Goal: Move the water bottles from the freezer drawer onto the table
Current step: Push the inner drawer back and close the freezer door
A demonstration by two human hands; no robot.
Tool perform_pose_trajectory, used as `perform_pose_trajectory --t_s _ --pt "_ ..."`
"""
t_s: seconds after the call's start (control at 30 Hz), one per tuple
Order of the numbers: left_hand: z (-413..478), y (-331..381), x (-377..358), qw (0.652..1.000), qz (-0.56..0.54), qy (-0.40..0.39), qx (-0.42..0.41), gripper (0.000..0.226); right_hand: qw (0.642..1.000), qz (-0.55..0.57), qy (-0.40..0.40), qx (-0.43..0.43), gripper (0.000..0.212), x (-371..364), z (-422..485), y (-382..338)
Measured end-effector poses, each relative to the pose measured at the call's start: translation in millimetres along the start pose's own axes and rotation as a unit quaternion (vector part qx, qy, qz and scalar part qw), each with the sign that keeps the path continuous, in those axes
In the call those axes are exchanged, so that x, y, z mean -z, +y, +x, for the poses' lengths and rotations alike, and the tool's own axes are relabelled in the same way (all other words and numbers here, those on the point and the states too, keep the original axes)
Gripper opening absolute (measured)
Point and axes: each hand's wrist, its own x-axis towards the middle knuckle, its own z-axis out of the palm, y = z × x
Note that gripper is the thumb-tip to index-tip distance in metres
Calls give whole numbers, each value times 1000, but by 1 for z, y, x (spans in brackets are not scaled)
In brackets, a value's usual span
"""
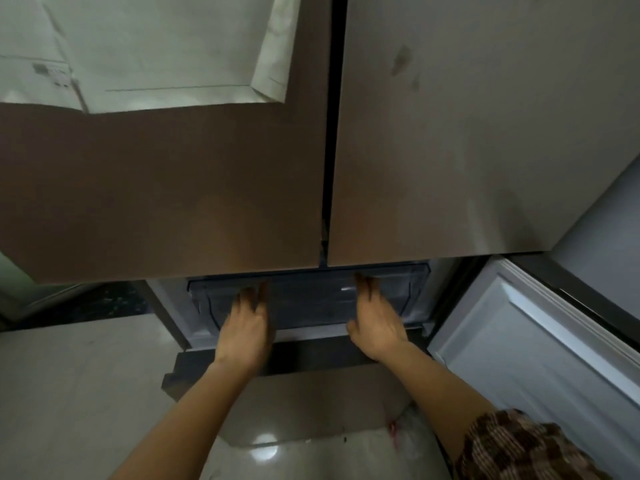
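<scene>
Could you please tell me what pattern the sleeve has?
The sleeve has brown checks, head view.

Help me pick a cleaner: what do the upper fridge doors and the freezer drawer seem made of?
Upper fridge doors: probably brushed, bronze-toned metal, matte; soft sheen and smudges show. Freezer drawer: likely translucent grey plastic, smooth; moulded ribs and a small glint.

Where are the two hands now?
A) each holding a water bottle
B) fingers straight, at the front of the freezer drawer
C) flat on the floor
B: the left hand and right hand reach with straight fingers to the freezer drawer front; neither holds anything.
</scene>
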Motion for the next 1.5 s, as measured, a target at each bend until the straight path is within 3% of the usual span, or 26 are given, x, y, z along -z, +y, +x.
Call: perform_pose_trajectory --t_s 0.13,0.3,0.37,0.43,0.53,0.7,0.87,1.0,1.1,1.23,1.37,1.5 --pt "7 1 -6 997 -31 -65 0 92 998 -19 -53 25 100 -5 9 5" --pt "22 2 1 993 -21 -108 40 100 993 -33 -101 54 103 8 16 11" --pt "24 13 10 987 0 -145 68 88 995 -4 -92 47 95 19 8 14" --pt "18 34 21 986 25 -153 63 59 998 32 -45 35 83 33 -10 20" --pt "-3 86 33 994 -4 -102 -43 29 995 64 73 -1 60 63 -56 38" --pt "-45 191 50 956 -128 40 -262 43 965 0 252 -74 36 125 -153 78" --pt "-90 288 58 890 -215 83 -392 50 921 -77 322 -204 32 175 -246 120" --pt "-119 354 53 866 -168 9 -471 52 895 -124 260 -340 39 196 -316 162" --pt "-134 382 48 872 -139 -22 -468 52 890 -85 171 -414 53 209 -355 185" --pt "-140 394 56 887 -115 30 -447 44 920 -61 105 -373 51 226 -372 190" --pt "-144 389 70 896 -105 -3 -432 43 927 4 61 -369 45 242 -379 174" --pt "-155 367 79 899 -109 -7 -424 47 938 -1 23 -345 41 245 -384 142"
